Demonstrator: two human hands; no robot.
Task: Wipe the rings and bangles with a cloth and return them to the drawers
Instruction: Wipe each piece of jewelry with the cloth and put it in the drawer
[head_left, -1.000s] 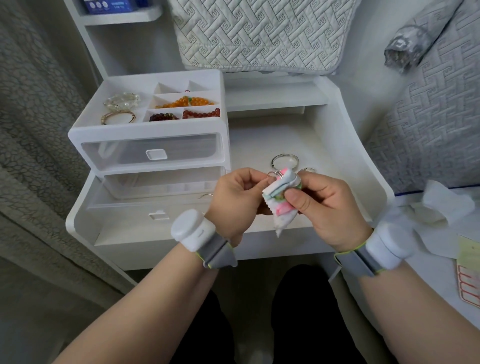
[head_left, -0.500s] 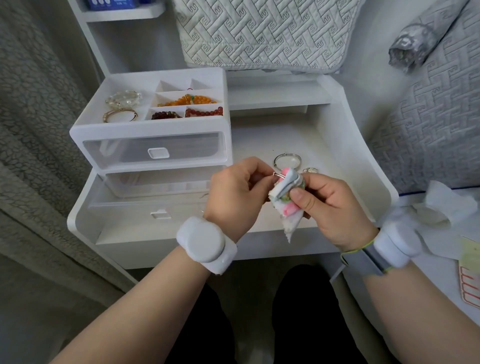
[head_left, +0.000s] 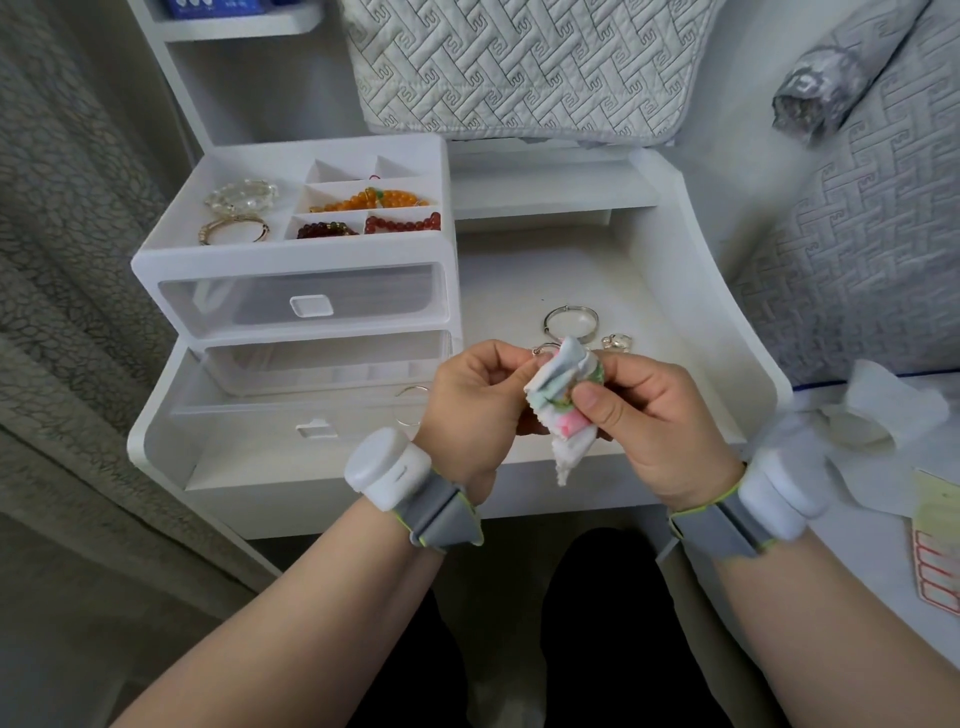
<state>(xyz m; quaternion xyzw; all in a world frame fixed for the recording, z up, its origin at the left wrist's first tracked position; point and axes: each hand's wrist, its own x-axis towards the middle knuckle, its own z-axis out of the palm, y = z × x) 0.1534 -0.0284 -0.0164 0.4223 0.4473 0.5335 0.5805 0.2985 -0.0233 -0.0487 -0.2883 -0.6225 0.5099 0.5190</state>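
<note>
My left hand pinches a thin silver bangle, of which only a short arc shows above the cloth. My right hand grips a small white cloth with pink and green print, folded around the bangle. Behind the hands, a silver bangle and a small silver ring lie on the white desk surface. The clear drawer unit stands at the left with its lowest drawer pulled out; a thin ring lies inside it.
The organizer's top tray holds a gold bangle, a clear bead bracelet, and orange and red bead strands. Crumpled tissue and a red-printed card lie at right. Quilted cushions sit behind and right; a curtain hangs at left.
Both hands stay together at the desk's front; the cloth has shifted slightly along the bangle as my fingers rub it. Nothing else has moved.
</note>
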